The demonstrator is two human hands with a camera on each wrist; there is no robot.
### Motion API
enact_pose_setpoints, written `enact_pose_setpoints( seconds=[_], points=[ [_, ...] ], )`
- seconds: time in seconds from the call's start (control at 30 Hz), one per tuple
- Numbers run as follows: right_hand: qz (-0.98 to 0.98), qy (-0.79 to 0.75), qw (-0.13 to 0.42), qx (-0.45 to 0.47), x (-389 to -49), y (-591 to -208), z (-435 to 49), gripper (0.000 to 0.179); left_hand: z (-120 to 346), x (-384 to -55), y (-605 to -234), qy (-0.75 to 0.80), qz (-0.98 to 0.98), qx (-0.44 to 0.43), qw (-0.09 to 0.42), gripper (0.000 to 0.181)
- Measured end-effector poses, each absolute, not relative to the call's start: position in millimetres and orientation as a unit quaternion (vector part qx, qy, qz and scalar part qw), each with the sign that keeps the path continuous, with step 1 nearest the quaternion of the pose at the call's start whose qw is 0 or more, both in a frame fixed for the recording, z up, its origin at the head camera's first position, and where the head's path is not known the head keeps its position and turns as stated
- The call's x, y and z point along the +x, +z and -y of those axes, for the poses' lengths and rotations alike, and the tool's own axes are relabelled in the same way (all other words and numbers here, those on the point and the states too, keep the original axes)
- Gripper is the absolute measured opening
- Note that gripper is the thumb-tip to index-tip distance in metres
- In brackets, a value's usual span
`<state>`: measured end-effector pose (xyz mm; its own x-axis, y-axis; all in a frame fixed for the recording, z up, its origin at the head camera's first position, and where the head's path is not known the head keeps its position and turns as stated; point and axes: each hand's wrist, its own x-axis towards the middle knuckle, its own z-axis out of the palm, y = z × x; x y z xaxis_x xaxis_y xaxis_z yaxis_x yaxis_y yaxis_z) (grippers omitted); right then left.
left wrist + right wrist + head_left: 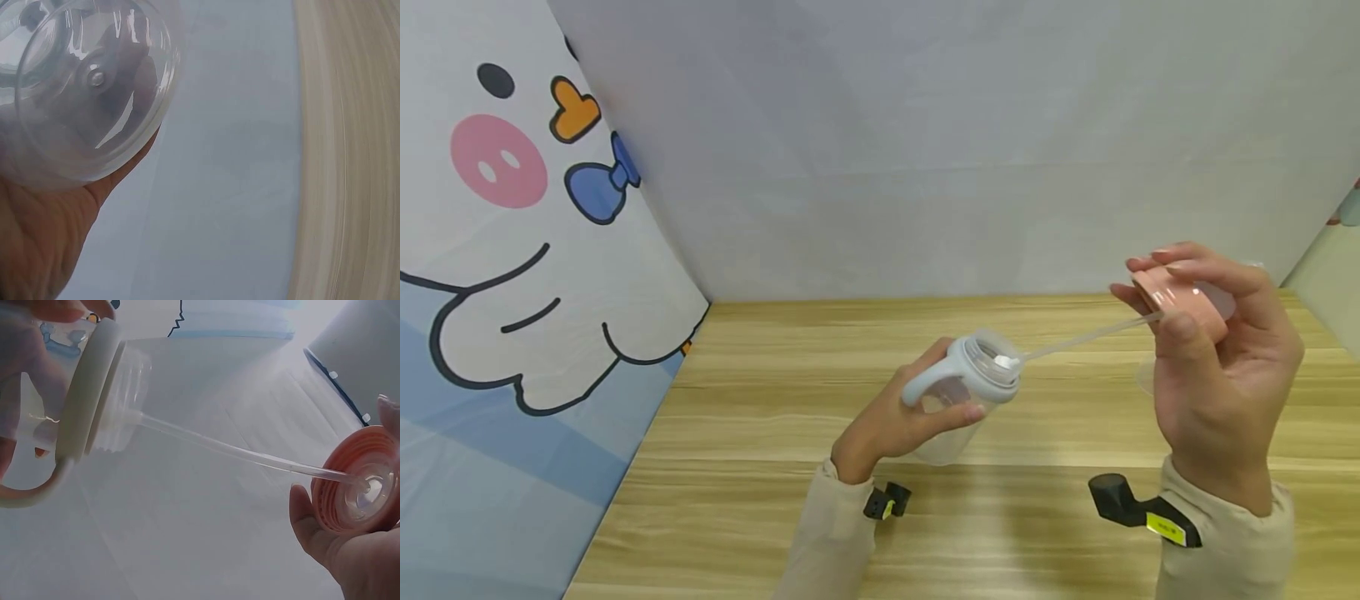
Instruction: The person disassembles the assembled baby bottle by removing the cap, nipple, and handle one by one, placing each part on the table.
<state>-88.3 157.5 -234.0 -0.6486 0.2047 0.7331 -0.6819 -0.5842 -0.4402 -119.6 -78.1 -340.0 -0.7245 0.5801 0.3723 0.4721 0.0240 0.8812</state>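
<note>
In the head view my left hand grips a clear sippy cup with a pale grey handle ring, tilted with its open mouth up and to the right. The cup's transparent base fills the upper left of the left wrist view. My right hand holds a pink screw lid between thumb and fingers, apart from the cup and to its right. A clear straw runs from the lid's threaded underside toward the cup, and its white weighted end is at the cup's mouth.
Below both hands lies a wood-grain table. A pale cloth wall rises behind it, and a cartoon-printed panel stands along the left side. Each wrist wears a small black camera mount over a beige sleeve.
</note>
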Motion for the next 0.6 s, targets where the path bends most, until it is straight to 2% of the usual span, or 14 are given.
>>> enact_pose_setpoints(
  seconds=[0.6],
  points=[
    [0.364,0.826,0.281,0.326,-80.7,-226.9,-157.3,0.027,78.7,-121.1,-341.5,0.592,-0.716,0.368,0.040,0.054]
  ],
)
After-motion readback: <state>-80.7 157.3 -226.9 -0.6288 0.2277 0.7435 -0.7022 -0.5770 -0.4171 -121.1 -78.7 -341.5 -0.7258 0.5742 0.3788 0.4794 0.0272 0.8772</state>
